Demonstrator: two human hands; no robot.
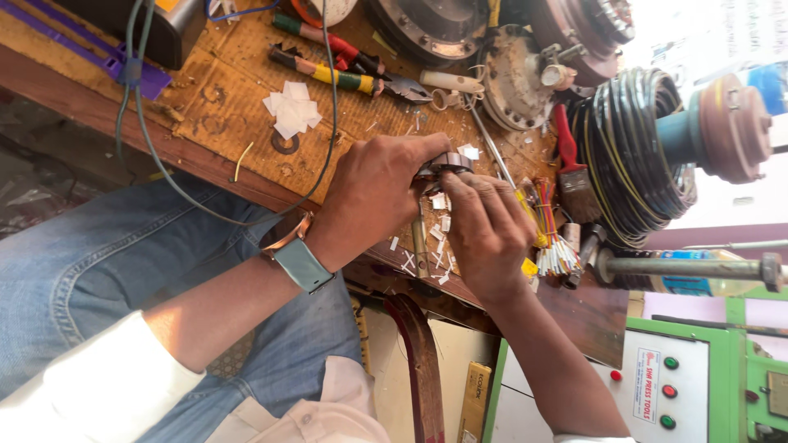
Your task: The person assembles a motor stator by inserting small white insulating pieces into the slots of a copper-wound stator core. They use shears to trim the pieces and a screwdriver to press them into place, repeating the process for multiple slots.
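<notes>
Both forearms are reaching up from the lap, the left hand [373, 193] wearing a wristwatch [300, 261] and curling its fingers around a small metal ring-shaped part [443, 164]. Right hand [484, 230] is pinching at that part's lower edge, fingers closed against it. Part is hovering just over the tabletop [238, 115], among white paper scraps [293, 108], with pliers [349, 79] and coloured wire bundle [554, 238] lying nearby.
</notes>
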